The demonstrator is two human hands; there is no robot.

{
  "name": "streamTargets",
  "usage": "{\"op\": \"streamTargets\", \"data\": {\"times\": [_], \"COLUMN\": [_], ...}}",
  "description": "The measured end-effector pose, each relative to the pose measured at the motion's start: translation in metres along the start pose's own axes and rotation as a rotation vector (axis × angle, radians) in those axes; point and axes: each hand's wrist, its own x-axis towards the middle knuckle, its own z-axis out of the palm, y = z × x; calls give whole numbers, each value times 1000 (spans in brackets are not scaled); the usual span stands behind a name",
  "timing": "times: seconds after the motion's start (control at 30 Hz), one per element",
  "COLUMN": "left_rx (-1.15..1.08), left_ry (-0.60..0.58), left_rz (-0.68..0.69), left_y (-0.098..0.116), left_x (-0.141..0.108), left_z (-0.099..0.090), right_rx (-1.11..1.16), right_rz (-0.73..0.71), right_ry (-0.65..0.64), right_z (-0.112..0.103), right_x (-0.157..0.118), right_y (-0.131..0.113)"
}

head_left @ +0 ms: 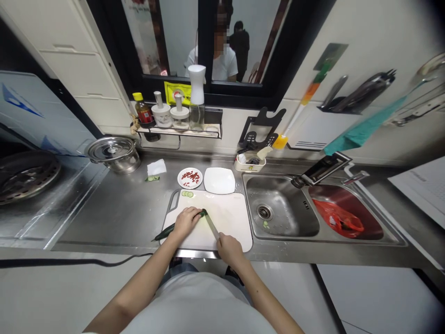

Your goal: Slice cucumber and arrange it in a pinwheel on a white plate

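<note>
Right grip (230, 249) is wrapped round the knife (212, 226); left grip (187, 221) curls over the cucumber (165, 231) on the cutting board (227, 213), presumably to stop it rolling (slices (187, 194) sit at far-left corner).

The bare left arm (139, 280) slants up and inward from the lower left; the left hand (187, 221) lies palm down, its small-looking fingers (195, 212) seemingly bunched; the bare right arm (263, 294) angles in from the lower right; the right hand (230, 251), nearer the torso (206, 304), is clenched.
</note>
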Motion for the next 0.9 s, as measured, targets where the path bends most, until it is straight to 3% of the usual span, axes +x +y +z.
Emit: {"op": "streamTargets", "data": {"times": [0.3,0.57,0.63,0.8,0.9], "left_rx": [-44,-290,-311,-217,-166], "left_ry": [16,299,265,53,-19], "left_rz": [-52,-198,-162,23,49], "left_y": [6,7,13,35,44], "left_x": [-5,3,7,15,18], "left_z": [-8,-18,-25,-40,-42], "right_rx": [-57,-121,-141,-185,-192], "right_rz": [119,118,106,57,25], "right_ry": [94,275,305,355,353], "right_z": [-14,-14,-15,-15,-16], "right_x": [5,2,2,3,2], "right_y": [13,17,18,21,21]}}
